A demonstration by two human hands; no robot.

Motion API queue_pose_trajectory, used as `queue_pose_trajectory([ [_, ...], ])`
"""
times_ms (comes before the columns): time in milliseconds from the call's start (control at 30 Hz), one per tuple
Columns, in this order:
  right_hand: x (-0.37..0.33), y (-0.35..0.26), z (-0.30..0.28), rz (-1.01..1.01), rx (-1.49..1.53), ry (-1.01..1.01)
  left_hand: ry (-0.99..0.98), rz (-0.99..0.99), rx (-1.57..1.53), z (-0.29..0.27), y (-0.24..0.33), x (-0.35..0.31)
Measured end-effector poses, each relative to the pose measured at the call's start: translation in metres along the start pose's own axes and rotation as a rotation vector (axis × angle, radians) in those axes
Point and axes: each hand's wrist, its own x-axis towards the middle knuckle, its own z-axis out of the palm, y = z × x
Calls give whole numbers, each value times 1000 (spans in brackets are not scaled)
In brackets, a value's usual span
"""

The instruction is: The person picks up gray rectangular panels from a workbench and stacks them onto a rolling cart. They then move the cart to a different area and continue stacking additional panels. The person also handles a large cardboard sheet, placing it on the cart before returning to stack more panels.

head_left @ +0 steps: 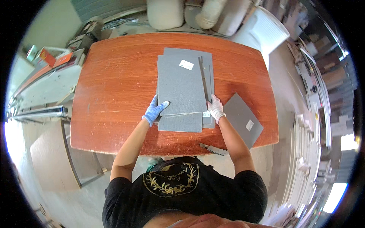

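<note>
A stack of grey rectangular panels lies in the middle of the table, its sheets slightly out of line. The top grey panel [178,85] has a small white label near its far edge. My left hand [154,110], in a blue glove, grips this panel's near left corner with the thumb on top. On the other side, my right hand [216,109], in a white glove, is closed at the near right corner; its fingertips are partly hidden. A narrow dark strip [204,78] lies along the stack's right side. Another panel [238,118] with a label rests apart, right of my right hand.
The reddish-brown wooden table [114,87] has curved edges. A toothed grey tool [213,149] lies at its front edge, close to my body. White bins [165,14] stand behind the table. A machine bench [45,83] is at left, and long pale profiles [302,152] lie at right.
</note>
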Motion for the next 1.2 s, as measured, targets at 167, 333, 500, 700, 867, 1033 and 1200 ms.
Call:
queue_pose_trajectory([
  [167, -76, -14, 26, 51, 243, -193, -75, 25, 106, -49, 7, -43],
  [333, -200, -78, 28, 26, 662, -585, -112, -17, 269, -139, 5, -128],
  [500, -290, -73, 85, -138, 642, -753, 111, 43, 420, -219, -34, -211],
  [700, -234, -39, 16, -398, 449, -566, 907, 512, 359, -212, -72, -321],
  [867, -257, 42, -51, -837, -336, -286, 1279, 562, -357, -194, -223, -412],
  [1033, -208, 96, -66, -970, -258, -425, 1132, 117, -840, -63, -318, -359],
  [1200, -132, 96, -105, -687, -240, 141, 1035, 151, -809, 1, -288, -323],
])
